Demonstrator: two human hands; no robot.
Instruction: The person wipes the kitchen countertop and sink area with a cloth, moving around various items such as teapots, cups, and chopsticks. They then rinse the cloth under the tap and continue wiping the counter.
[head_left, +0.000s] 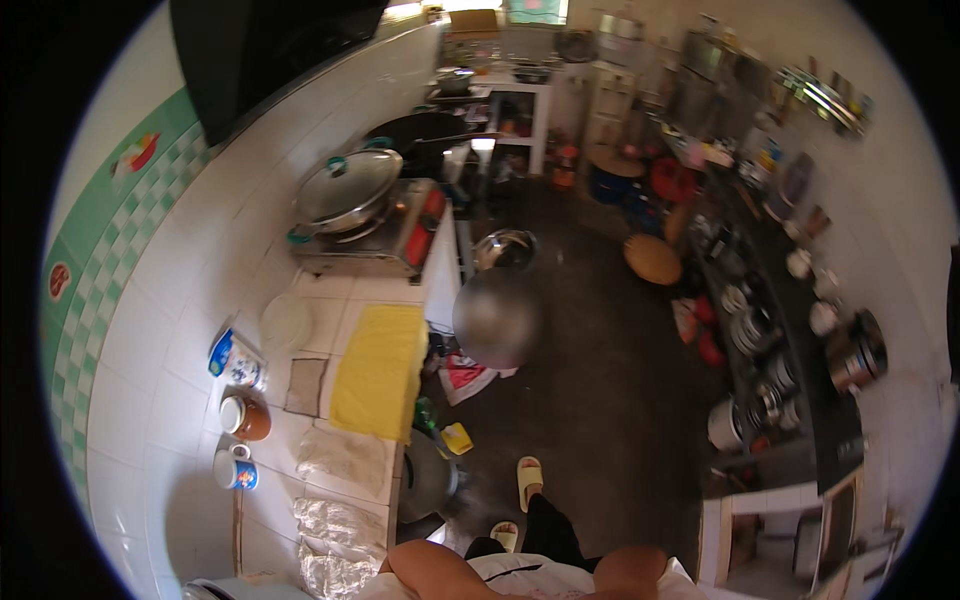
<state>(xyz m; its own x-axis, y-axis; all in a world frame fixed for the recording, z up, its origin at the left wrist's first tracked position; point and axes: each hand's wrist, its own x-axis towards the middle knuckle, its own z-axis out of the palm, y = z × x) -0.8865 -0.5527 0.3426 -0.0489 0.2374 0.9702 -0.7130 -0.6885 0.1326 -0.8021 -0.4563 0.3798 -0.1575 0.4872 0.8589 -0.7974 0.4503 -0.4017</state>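
Observation:
Both of my hands are out of view. Only my bare arms show at the bottom edge, in front of a white shirt (540, 574). To my left runs a white-tiled counter (277, 457). On it lie a yellow cloth (377, 371), a small brown cloth square (306, 386) and crinkled clear plastic packets (337, 521). Along the wall stand a blue-and-white pouch (238, 361), a brown jar with a white lid (245, 418) and a white mug (236, 470). Farther along, a lidded steel pot (349, 191) sits on a gas stove (420, 232).
My feet are in yellow slippers (529, 476) on the dark floor (600, 405). Right of me, a dark shelf unit (806, 375) holds several pots and bowls. A metal bowl (504, 249) and a blurred round patch are beside the counter. A wok (416, 135) lies beyond the stove.

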